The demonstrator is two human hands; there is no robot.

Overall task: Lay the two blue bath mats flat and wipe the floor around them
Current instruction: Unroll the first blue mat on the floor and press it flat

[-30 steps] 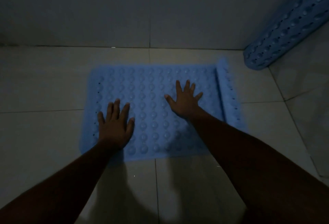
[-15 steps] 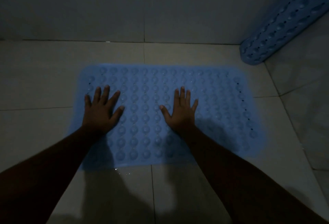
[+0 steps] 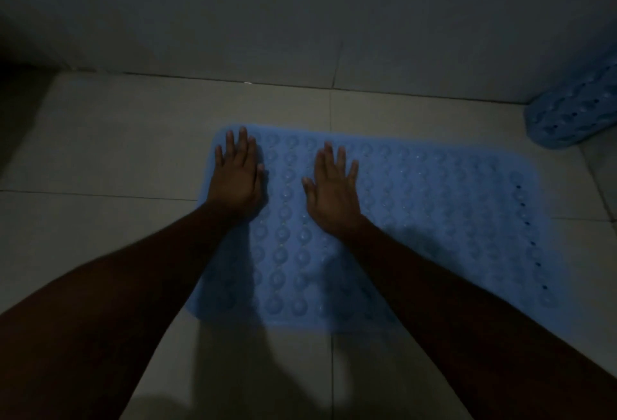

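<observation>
A blue bath mat with rows of round bumps lies spread flat on the pale tiled floor in dim light. My left hand presses flat on the mat's far left corner, fingers straight. My right hand presses flat on the mat a little to the right of it, fingers spread. A second blue bath mat, rolled up, leans in the far right corner against the wall, cut off by the frame edge.
A grey tiled wall runs along the back, close behind the mat. Bare floor tiles stretch to the left and in front of the mat. My arms' shadows fall on the near tiles.
The mat's curled right end has unrolled and now lies flat. Both hands have slid left across the mat towards its left edge.
</observation>
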